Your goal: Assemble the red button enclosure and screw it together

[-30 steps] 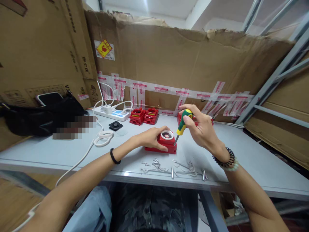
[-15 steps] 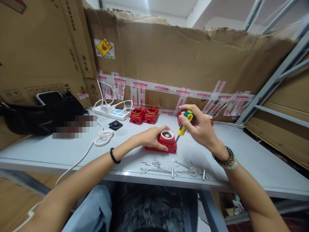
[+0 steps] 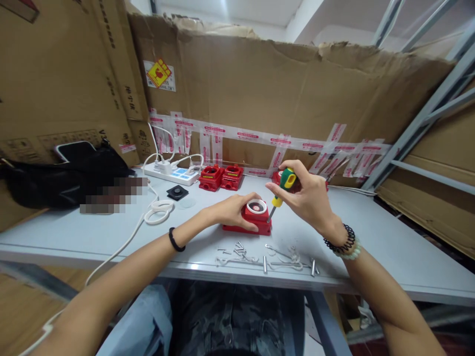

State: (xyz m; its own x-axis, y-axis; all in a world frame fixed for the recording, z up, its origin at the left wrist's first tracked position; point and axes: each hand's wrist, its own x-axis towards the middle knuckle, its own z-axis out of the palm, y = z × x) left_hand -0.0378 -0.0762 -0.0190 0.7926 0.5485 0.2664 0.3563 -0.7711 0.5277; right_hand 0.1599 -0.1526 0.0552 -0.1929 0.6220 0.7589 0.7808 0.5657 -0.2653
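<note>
holding red housing (image 3: 249, 221) at frame centre with my left hand (image 3: 230, 209) clamped on it | right hand (image 3: 305, 194) gripping green-yellow screwdriver (image 3: 281, 190), tip at the housing's right corner | since half a second ago the handle has turned in my fingers, so the screw looks mid-drive | loose screws (image 3: 237, 251) just below

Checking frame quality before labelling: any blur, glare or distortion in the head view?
Head view: wide-angle bend at the edges, shelf rails slanting; a pixelated patch beside the black bag; soft ceiling glare at top; right hand with screwdriver and left hand on the red housing look sharp; shadows on the table faint.
</note>
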